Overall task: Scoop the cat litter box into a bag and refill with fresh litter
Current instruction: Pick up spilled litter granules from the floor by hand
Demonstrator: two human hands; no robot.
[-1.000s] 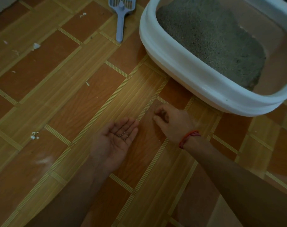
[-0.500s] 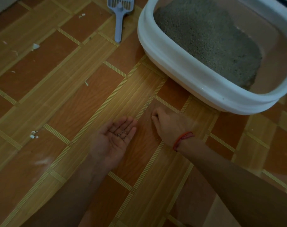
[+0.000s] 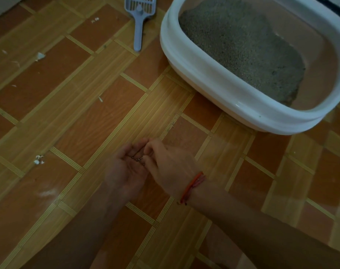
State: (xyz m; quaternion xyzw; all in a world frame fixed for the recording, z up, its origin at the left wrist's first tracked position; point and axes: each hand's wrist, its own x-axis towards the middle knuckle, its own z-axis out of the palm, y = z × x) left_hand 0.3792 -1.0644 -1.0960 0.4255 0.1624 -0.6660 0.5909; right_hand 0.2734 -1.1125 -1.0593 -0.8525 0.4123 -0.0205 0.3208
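Observation:
A white litter box [image 3: 213,80] stands on the tiled floor at the upper right, with grey litter [image 3: 243,45] heaped toward its left side. A grey-blue slotted scoop [image 3: 139,22] lies on the floor left of the box, handle toward me. My left hand [image 3: 126,167] is palm up and cupped low over the floor, with a few litter grains [image 3: 137,158] in it. My right hand [image 3: 169,164], with a red thread on its wrist, has its fingertips pinched together over those grains in my left palm.
Small white scraps [image 3: 38,160] lie on the brown and yellow floor tiles at the left, with another scrap [image 3: 40,56] further back. A pale dusty smear [image 3: 47,193] marks the floor left of my left forearm.
My right hand has left the floor spot near the box and moved left over my left palm. My left hand has cupped a little more.

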